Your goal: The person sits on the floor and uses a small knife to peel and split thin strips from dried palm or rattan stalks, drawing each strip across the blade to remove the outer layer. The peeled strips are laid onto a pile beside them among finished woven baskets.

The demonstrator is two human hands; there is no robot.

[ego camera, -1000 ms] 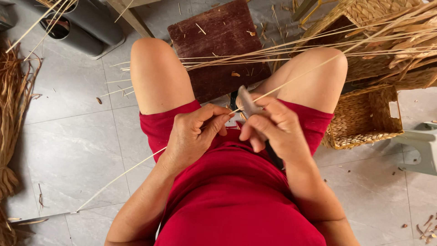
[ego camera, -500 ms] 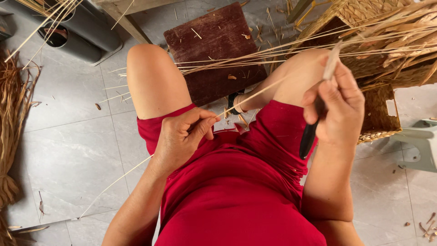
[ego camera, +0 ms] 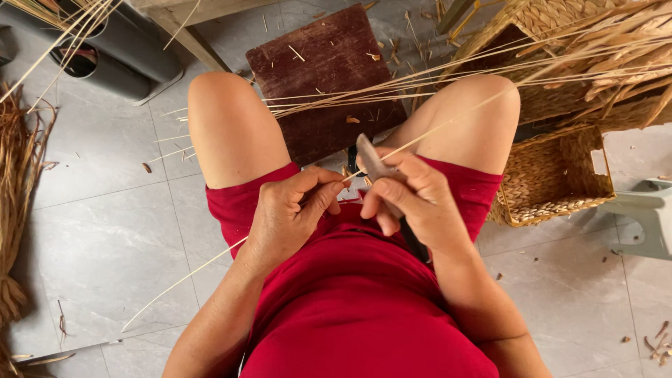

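Head view, left hand (ego camera: 290,213) fingers pinching straw (ego camera: 448,126), right hand (ego camera: 413,203) fingers gripping knife (ego camera: 371,159), basket (ego camera: 553,178) rim near.

The floor (ego camera: 105,231) is laid with large pale grey tiles, faintly veined, split by thin dark grout lines and lit evenly by soft daylight. Short straw scraps and brown flakes lie scattered over it — thickest toward the right edge. A dark red-brown wooden board (ego camera: 329,77) lies flat on the tiles at the top centre. Beyond it, at the upper left, stand dark grey cylindrical containers (ego camera: 119,56) beside a pale wooden leg (ego camera: 189,35) (what it belongs to is cut off). Woven baskets (ego camera: 560,175) sit at the right, and a heap of dry brown fibre (ego camera: 17,182) runs along the left edge. A pale green plastic piece (ego camera: 647,217) pokes in at far right.
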